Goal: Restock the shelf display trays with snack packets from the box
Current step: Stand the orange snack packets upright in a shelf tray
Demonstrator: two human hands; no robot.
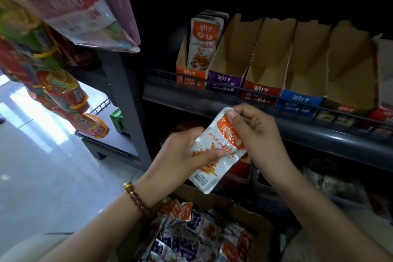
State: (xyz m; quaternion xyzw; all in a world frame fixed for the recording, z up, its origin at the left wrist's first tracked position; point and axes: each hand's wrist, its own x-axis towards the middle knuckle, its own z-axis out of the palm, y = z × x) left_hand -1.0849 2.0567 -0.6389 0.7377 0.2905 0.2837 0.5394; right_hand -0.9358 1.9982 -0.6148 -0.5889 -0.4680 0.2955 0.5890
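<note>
Both hands hold one white and orange snack packet point(214, 161) in front of the shelf. My left hand point(187, 151) grips its lower left side with the thumb across the front. My right hand point(253, 127) pinches its top edge. Below them a cardboard box point(251, 219) is full of orange and purple packets point(191, 238). On the shelf above stands a row of cardboard display trays. The orange tray point(191, 76) at the left holds upright packets point(202, 42). The purple tray point(225, 81), red tray point(262, 89) and blue tray point(302, 100) look empty.
A thin wire rail point(212, 80) runs along the front of the shelf. Hanging snack bags point(63, 6) and chip packets point(61, 89) crowd the left side. A lower shelf point(331, 181) holds more dark packed goods. Pale tiled floor point(42, 155) lies at the left.
</note>
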